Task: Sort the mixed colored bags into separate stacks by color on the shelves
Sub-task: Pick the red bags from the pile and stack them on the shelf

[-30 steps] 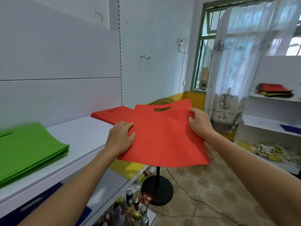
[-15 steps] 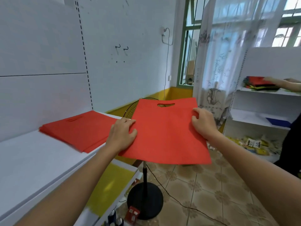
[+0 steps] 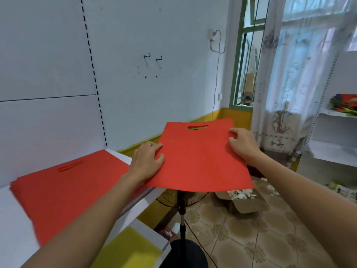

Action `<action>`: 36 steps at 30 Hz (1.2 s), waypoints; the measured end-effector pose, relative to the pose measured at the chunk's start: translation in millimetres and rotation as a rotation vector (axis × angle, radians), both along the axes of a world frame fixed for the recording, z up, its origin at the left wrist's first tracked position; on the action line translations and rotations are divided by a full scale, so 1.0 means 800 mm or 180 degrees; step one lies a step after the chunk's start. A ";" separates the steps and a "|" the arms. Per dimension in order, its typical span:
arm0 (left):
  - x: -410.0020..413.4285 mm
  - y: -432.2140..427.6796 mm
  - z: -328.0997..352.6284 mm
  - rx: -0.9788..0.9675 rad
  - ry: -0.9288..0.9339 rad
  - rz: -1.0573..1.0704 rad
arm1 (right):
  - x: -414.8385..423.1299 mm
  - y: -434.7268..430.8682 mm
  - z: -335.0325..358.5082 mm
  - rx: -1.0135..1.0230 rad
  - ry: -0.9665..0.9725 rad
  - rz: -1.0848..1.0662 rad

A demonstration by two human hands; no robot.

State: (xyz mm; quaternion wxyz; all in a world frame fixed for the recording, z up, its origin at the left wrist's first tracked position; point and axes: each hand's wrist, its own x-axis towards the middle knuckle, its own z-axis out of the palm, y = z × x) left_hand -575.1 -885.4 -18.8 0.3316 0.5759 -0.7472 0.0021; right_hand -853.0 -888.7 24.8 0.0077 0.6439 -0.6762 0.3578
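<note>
- A person holds one red bag (image 3: 201,159) flat in the air, just off the right end of the top shelf (image 3: 11,235), with its near left corner over the shelf's front edge.
- The bag is a thin rectangular sheet of matte, felt-like cloth. It has straight cut edges and a slot-shaped handle hole near its far edge.
- The left hand (image 3: 146,161) grips the bag's left edge, fingers curled over the top face and the thumb pressed onto the cloth.
- The right hand (image 3: 242,144) grips the right edge near the far corner, fingers bent down on the top face.
- On the white, smooth shelf lies a stack of red bags (image 3: 67,190) of the same cloth, spread from the back wall to the front edge. The layers are slightly fanned at the left side, and the handle slots are towards the back.
- The left forearm crosses over the front right corner of that stack.
- A lower shelf carries flat yellow bags (image 3: 131,248) near its right end.
- Below the held bag stands a black fan stand (image 3: 181,219) on the patterned tiled floor (image 3: 251,238), with an open cardboard box (image 3: 243,204) beside it.
- There is open floor between this shelf and a second white rack on the right, where mixed coloured bags (image 3: 345,105) lie on an upper shelf.
</note>
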 end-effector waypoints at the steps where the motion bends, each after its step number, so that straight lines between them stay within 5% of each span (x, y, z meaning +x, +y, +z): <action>1: 0.007 -0.007 0.000 -0.0003 -0.0027 0.0126 | 0.008 -0.022 -0.001 -0.0027 0.0010 0.0130; 9: 0.089 0.010 0.003 0.0032 0.0070 0.1507 | 0.138 -0.161 0.001 -0.0185 0.0271 0.1617; 18: 0.107 0.124 0.023 -0.0044 0.0128 0.2814 | 0.248 -0.161 0.021 -0.0320 0.0391 0.2881; 29: 0.134 0.159 0.018 0.0059 0.0087 0.3056 | 0.313 -0.146 -0.004 -0.0170 0.0473 0.3267; 36: 0.156 0.157 -0.009 0.0802 0.0085 0.3128 | 0.346 -0.142 -0.043 0.0192 0.0559 0.3284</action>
